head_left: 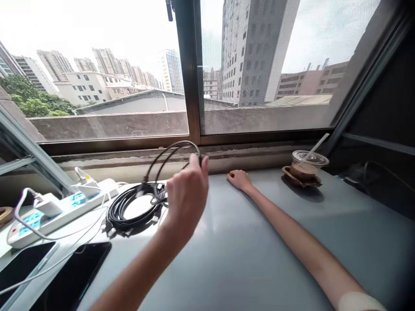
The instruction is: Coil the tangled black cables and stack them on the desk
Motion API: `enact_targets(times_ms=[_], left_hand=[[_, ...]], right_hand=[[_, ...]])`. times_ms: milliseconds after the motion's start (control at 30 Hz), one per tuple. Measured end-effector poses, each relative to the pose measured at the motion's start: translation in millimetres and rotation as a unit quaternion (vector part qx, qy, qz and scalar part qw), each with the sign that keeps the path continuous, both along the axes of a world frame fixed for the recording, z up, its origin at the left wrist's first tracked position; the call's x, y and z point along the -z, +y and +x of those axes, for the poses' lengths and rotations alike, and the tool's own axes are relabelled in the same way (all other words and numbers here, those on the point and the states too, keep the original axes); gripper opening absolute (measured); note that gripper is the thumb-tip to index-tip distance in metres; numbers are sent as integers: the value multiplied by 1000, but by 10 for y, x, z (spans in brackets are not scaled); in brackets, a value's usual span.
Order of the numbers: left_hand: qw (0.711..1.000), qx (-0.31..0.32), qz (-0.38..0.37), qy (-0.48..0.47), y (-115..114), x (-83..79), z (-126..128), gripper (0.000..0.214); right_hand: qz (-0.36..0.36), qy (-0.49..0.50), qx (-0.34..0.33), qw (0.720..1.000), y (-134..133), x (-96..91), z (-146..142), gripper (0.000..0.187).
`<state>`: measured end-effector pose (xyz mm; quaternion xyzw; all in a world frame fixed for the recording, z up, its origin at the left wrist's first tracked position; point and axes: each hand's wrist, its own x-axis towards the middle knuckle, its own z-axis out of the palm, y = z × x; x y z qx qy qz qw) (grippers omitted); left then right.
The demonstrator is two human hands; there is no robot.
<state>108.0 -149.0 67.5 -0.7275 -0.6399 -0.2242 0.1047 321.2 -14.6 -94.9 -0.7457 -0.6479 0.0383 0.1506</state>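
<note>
Surroundings: a power strip with white plugs lies at the counter's left edge, two dark phones in front of it; a lidded cup with a straw stands far right by the window.
Cable: black, wound in a flat coil on the counter beside the strip, one loop lifted off it.
Left hand: raised over the coil, fingers pinching the lifted loop.
Right hand: lying loose on the counter near the sill, holding nothing.
</note>
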Motion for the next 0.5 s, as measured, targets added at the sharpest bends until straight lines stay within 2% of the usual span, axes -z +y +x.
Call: enact_targets(times_ms=[33, 100, 167, 200, 267, 333, 400, 467, 500], left_hand=[[997, 56, -48, 24, -14, 149, 137, 41], [970, 160, -169, 75, -69, 406, 316, 34], [924, 252, -261, 117, -172, 562, 387, 29], [905, 273, -297, 136, -229, 596, 393, 28], [891, 287, -318, 148, -307, 580, 369, 28], [900, 294, -304, 105, -273, 483, 299, 30], [885, 322, -336, 4, -99, 340, 168, 38], [835, 343, -411, -128, 167, 179, -33, 46], [850, 318, -372, -194, 305, 97, -151, 50]], right_hand=[[2, 0, 1, 1000, 0, -2, -4, 27], [7, 1, 4, 1000, 3, -6, -10, 27], [11, 6, 4, 1000, 3, -10, -12, 26], [12, 10, 4, 1000, -1, -11, -13, 26], [15, 20, 1, 1000, -18, -11, -16, 26], [21, 35, -2, 999, -48, -13, -25, 26], [32, 54, 0, 998, -78, -33, -32, 27], [52, 82, 10, 995, -94, -99, -30, 29], [66, 99, 17, 993, -97, -158, -27, 32]])
